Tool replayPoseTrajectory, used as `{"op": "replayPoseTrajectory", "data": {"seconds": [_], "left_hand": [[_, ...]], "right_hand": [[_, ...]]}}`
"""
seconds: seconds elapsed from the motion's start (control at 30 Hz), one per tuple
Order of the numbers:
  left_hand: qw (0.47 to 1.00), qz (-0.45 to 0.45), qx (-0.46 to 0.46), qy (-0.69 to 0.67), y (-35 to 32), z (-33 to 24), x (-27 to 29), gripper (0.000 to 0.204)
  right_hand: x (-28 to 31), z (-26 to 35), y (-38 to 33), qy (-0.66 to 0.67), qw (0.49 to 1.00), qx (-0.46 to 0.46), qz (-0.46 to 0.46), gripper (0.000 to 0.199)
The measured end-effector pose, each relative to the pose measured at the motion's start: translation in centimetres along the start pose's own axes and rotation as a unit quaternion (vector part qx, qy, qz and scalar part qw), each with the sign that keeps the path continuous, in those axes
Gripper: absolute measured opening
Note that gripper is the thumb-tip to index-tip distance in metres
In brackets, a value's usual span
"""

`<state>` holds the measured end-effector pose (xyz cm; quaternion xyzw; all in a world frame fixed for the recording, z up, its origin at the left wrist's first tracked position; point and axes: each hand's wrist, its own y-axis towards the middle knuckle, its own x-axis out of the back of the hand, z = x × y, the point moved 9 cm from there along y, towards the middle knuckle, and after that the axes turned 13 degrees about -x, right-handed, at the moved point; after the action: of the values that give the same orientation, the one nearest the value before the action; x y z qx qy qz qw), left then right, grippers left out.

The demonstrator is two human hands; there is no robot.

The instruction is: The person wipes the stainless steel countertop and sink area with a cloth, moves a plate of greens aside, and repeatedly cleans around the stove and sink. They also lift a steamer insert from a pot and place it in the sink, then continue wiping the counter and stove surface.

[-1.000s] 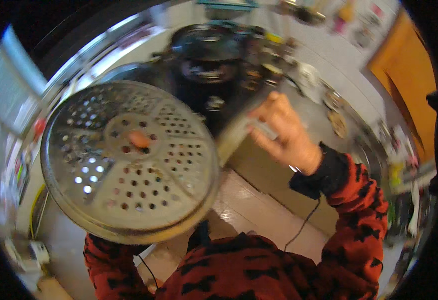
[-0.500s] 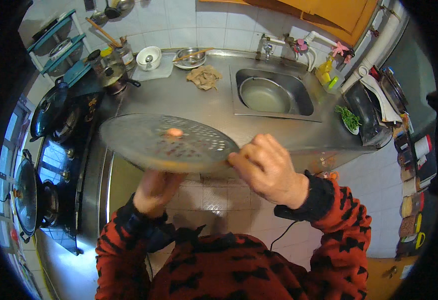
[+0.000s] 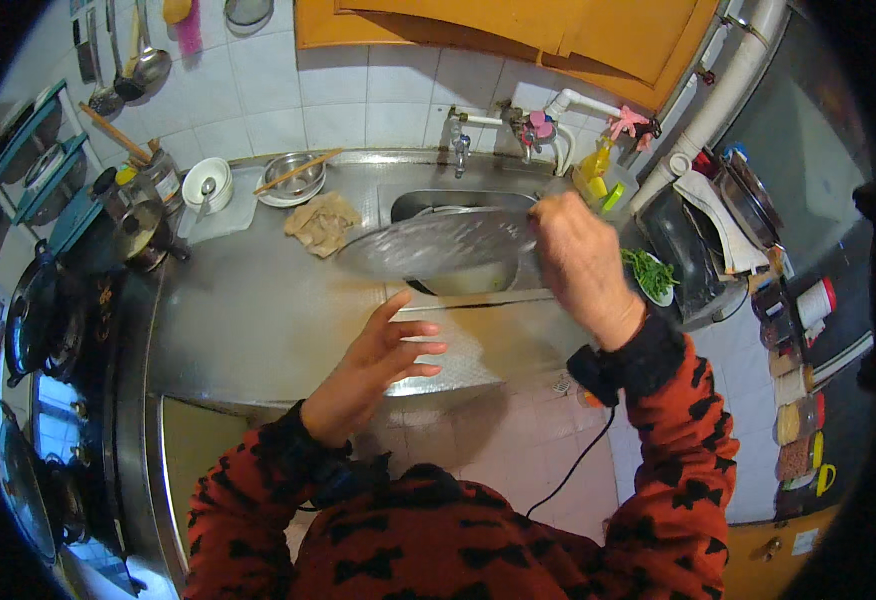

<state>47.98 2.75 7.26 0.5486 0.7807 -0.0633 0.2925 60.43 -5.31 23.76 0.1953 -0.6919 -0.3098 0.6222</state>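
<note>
A round grey metal steamer plate with holes [image 3: 438, 245], smeared by motion, is held tilted over the near part of the sink [image 3: 404, 206]. My right hand [image 3: 588, 265] is closed on its right rim. To the left and nearer to me, my left hand [image 3: 373, 355] is empty, with its fingers spread, above the counter's front edge. Behind the plate, the sink is partly hidden; a metal basin shows in it only in part. A crumpled brown cloth [image 3: 323, 224] lies close to the plate's left end.
A white bowl with a spoon [image 3: 206, 183] and a metal bowl with chopsticks [image 3: 296, 178] stand at the back left. The faucet [image 3: 460, 145] rises behind the sink. A plate of green leaves [image 3: 650, 275] sits right of my right hand. A black stove is far left.
The steamer plate has moved away from me and right, from in front of the counter to over the sink. My left hand has let go of it. The view has shifted right.
</note>
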Motion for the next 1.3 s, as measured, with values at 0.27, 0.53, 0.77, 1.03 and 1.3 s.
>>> {"op": "replayPoseTrajectory", "data": {"seconds": [0.27, 0.53, 0.77, 1.03, 1.3], "left_hand": [[0.991, -0.063, 0.075, 0.086, 4.0, 3.2, 4.2, 0.055], [0.969, -0.226, 0.057, 0.081, 4.4, 5.8, 7.6, 0.051], [0.938, -0.327, 0.041, 0.104, 1.2, 6.7, 10.6, 0.046], [0.923, -0.366, 0.024, 0.113, -0.6, 5.6, 12.8, 0.038], [0.925, -0.35, 0.057, 0.136, -0.7, 4.3, 15.4, 0.035]], "right_hand": [[-3.4, -15.6, 9.1, -0.195, 0.977, -0.02, -0.083, 0.023], [-12.6, -22.2, 14.8, -0.16, 0.982, 0.05, -0.091, 0.02], [-18.2, -25.2, 18.1, -0.16, 0.986, 0.04, -0.012, 0.019], [-24.1, -29.9, 19.2, -0.172, 0.979, -0.073, 0.082, 0.037], [-26.3, -31.0, 18.1, -0.195, 0.97, -0.082, 0.117, 0.051]]}}
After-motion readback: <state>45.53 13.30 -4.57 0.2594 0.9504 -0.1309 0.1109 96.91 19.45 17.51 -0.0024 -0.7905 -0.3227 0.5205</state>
